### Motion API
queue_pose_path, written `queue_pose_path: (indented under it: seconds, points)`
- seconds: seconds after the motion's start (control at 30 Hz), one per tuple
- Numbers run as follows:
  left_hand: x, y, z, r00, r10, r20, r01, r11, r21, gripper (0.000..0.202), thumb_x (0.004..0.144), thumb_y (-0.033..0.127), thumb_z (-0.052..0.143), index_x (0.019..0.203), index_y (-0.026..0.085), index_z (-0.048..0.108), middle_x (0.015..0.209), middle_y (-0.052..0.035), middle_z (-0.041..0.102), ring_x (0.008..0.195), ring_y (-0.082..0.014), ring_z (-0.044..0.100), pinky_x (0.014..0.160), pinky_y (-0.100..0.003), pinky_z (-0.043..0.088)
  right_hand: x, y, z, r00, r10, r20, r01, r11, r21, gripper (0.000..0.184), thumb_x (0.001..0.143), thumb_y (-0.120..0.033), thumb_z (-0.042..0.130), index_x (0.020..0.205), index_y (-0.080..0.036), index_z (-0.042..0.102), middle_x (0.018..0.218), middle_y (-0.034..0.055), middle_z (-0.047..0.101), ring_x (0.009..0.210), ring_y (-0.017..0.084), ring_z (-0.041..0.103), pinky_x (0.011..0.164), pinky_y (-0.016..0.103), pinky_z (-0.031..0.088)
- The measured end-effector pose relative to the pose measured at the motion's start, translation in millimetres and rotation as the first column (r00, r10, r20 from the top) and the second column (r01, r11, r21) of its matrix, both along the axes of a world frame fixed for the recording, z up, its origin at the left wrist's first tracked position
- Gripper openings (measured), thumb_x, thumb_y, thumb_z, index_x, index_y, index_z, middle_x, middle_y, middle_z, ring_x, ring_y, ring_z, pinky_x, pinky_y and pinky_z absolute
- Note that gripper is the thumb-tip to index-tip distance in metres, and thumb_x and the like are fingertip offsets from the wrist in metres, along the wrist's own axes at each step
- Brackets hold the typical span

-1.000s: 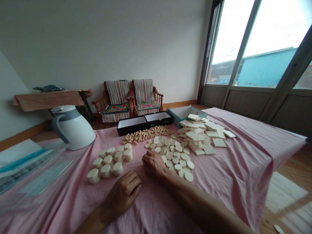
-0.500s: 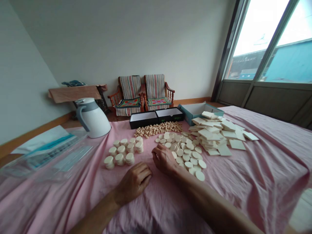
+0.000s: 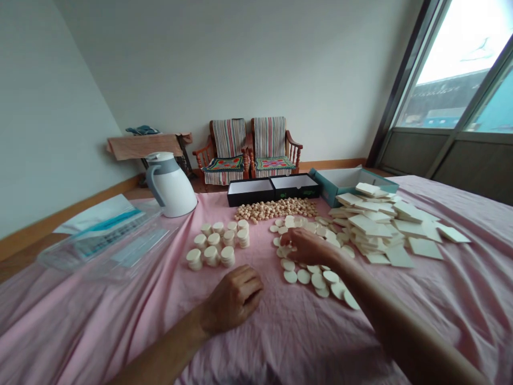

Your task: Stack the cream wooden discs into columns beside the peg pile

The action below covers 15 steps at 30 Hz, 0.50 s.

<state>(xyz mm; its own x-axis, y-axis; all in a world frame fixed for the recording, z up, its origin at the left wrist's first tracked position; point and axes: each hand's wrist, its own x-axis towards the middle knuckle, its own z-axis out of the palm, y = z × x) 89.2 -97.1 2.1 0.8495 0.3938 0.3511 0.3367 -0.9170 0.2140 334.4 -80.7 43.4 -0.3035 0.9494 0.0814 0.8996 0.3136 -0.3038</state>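
My right hand (image 3: 308, 247) reaches over a loose spread of cream round discs (image 3: 316, 278) on the pink cloth (image 3: 280, 331), its fingers curled down onto discs at the spread's left edge. My left hand (image 3: 234, 298) rests on the cloth nearer me, fingers curled in; I cannot see anything in it. To its upper left stand several short stacks of round discs (image 3: 218, 243). A pile of cream square tiles (image 3: 385, 227) lies to the right. Small tan beads (image 3: 276, 208) are heaped behind the discs.
A white jug (image 3: 171, 184) stands at the back left, beside clear plastic sleeves (image 3: 104, 240). Two black open boxes (image 3: 272, 188) and a teal box (image 3: 348, 179) line the table's far edge. Two striped wooden chairs (image 3: 248, 149) stand by the wall. Windows are on the right.
My right hand has moved right and forward onto the loose discs. My head has turned left, shifting the scene rightward. The left hand has stayed in place on the cloth.
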Motion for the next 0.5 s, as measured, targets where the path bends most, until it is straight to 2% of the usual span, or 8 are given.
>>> queue_pose_path:
  seconds: [0.1, 0.23, 0.33, 0.43, 0.5]
  points:
    - [-2.5, 0.9, 0.8, 1.000, 0.002, 0.014, -0.001, 1.000, -0.009, 0.018, 0.090, 0.016, 0.041, 0.078, 0.014, 0.055, 0.078, -0.0053, 0.057, 0.077, -0.0158, 0.051, 0.069, -0.029, 0.039, -3.9, -7.6, -3.7, 0.997, 0.066, 0.045, -0.066, 0.998, 0.013, 0.030, 0.065, -0.014, 0.059, 0.095, -0.016, 0.065, 0.095, 0.0088, 0.063, 0.088, 0.019, 0.057, 0.075, 0.026, 0.039]
    - [-2.9, 0.9, 1.9, 0.998, 0.018, 0.053, -0.017, 1.000, -0.024, 0.017, 0.087, 0.014, 0.043, 0.074, 0.015, 0.053, 0.073, -0.0036, 0.055, 0.072, -0.0141, 0.050, 0.066, -0.027, 0.038, -7.1, -11.3, -8.4, 0.997, 0.053, 0.059, -0.056, 0.997, 0.044, 0.020, 0.067, -0.011, 0.055, 0.085, -0.015, 0.062, 0.090, 0.0085, 0.060, 0.085, 0.018, 0.055, 0.074, 0.026, 0.037]
    - [-3.6, 0.3, 2.8, 0.995, 0.023, 0.095, -0.022, 1.000, -0.009, 0.018, 0.080, 0.012, 0.049, 0.063, 0.016, 0.047, 0.063, -0.0005, 0.050, 0.062, -0.0120, 0.046, 0.058, -0.026, 0.034, -14.6, -7.0, -12.6, 1.000, 0.019, -0.003, -0.018, 0.997, 0.081, 0.020, 0.068, -0.013, 0.056, 0.087, -0.015, 0.060, 0.089, 0.0073, 0.059, 0.081, 0.017, 0.054, 0.071, 0.026, 0.037]
    - [-9.8, 0.2, 6.0, 0.959, 0.086, 0.270, -0.096, 0.995, 0.023, 0.029, 0.079, 0.013, 0.052, 0.055, 0.017, 0.036, 0.054, 0.0028, 0.039, 0.053, -0.0098, 0.039, 0.052, -0.026, 0.028, -35.1, 0.0, -17.8, 0.995, 0.010, -0.104, 0.002, 0.994, 0.114, 0.018, 0.071, -0.018, 0.056, 0.089, -0.016, 0.058, 0.085, 0.0049, 0.059, 0.075, 0.014, 0.053, 0.067, 0.024, 0.036]
    - [-17.2, 1.3, 10.6, 0.867, 0.180, 0.466, -0.195, 0.981, -0.015, 0.031, 0.083, 0.014, 0.049, 0.056, 0.018, 0.035, 0.053, 0.0030, 0.036, 0.052, -0.0098, 0.038, 0.052, -0.026, 0.029, -54.1, 4.0, -21.3, 0.990, 0.005, -0.141, 0.012, 0.992, 0.122, 0.016, 0.073, -0.022, 0.057, 0.088, -0.017, 0.058, 0.081, 0.0042, 0.059, 0.073, 0.014, 0.052, 0.065, 0.024, 0.036]
